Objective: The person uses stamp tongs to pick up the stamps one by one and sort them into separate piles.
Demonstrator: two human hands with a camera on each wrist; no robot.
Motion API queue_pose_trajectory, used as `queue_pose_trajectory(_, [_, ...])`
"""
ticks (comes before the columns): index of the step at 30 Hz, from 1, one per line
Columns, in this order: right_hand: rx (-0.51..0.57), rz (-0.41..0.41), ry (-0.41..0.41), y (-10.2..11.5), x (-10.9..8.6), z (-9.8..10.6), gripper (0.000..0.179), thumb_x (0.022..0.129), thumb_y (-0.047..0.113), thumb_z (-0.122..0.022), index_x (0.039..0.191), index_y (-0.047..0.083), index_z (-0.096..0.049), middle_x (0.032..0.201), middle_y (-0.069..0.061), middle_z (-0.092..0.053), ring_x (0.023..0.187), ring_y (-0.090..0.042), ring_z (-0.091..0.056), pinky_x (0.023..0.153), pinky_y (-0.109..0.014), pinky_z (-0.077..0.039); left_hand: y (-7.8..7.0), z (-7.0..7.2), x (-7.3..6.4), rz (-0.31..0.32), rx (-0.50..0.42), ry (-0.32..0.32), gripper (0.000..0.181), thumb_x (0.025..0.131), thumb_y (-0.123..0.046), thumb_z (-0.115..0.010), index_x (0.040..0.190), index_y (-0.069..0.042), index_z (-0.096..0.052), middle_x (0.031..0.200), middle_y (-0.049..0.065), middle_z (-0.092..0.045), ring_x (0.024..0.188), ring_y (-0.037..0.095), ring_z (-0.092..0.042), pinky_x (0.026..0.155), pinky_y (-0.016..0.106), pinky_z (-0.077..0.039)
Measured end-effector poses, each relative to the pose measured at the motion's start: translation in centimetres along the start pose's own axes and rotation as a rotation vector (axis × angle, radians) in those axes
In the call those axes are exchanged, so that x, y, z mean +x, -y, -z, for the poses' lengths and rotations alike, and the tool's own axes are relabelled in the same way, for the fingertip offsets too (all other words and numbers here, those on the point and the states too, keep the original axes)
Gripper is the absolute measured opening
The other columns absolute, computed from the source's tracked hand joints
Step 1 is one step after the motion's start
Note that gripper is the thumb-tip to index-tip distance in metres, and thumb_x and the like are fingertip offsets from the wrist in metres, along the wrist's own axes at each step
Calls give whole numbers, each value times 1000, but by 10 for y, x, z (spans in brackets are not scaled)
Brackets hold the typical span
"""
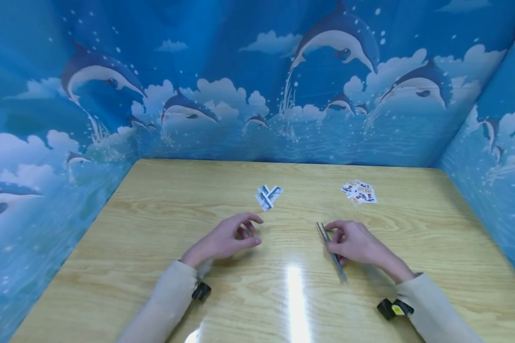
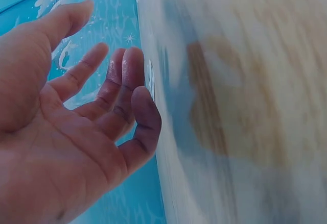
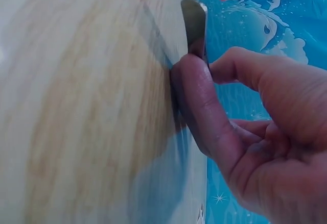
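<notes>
My right hand [image 1: 353,242] pinches a pair of long metal tweezers [image 1: 338,267] between thumb and fingers, low over the wooden table. The tweezers' two tips point away from me and stand slightly apart. In the right wrist view, their rounded metal end [image 3: 195,22] sticks out past the fingertips. Loosely bent and holding nothing, my left hand [image 1: 227,237] hovers above the table. Just beyond it lie a few small overlapping cards [image 1: 266,199] with dark grey-blue pictures. Farther right, past the right hand, is a small spread of miniature playing cards [image 1: 360,191].
The light wood table [image 1: 154,209] reaches back to a blue dolphin-print curtain [image 1: 240,133], which also hangs along both sides. A bright light reflection [image 1: 298,305] runs down the table's front middle. Each wrist wears a small black camera [image 1: 201,291].
</notes>
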State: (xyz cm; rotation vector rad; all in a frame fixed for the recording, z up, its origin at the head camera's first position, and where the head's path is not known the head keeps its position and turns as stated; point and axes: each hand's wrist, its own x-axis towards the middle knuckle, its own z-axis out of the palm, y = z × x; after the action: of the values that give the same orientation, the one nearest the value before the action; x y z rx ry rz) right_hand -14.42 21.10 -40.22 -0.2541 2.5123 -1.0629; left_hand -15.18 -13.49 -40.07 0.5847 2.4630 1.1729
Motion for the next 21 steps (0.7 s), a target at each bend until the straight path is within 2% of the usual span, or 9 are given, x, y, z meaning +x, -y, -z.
queue_pose_trajectory(7, [11,-20,-18,4,-1,-4,59,89,13,-74,141,-6,-52,89,-8,-67,57,-16,-67,55,-32,-57,-2,-3,-1,-25,16,17,50,95,-29,-72,140,-14,-56,118,7,-66,99,13,-64,89,31,-55])
queue_pose_trajectory(15, [27,-59,-35,5,-2,-10,64,88,18,-79,141,-5,-51,87,-9,-66,58,-15,-67,55,-31,-57,-2,-4,-4,3,14,26,50,96,-28,-72,141,-15,-56,117,5,-65,98,13,-62,88,32,-54])
queue_pose_trajectory(21, [15,-94,-58,7,-4,-10,66,90,24,-78,143,-3,-49,88,-9,-67,57,-15,-68,57,-31,-56,-2,-3,-5,7,31,6,49,95,-29,-72,140,-17,-56,116,4,-66,97,12,-62,87,32,-54])
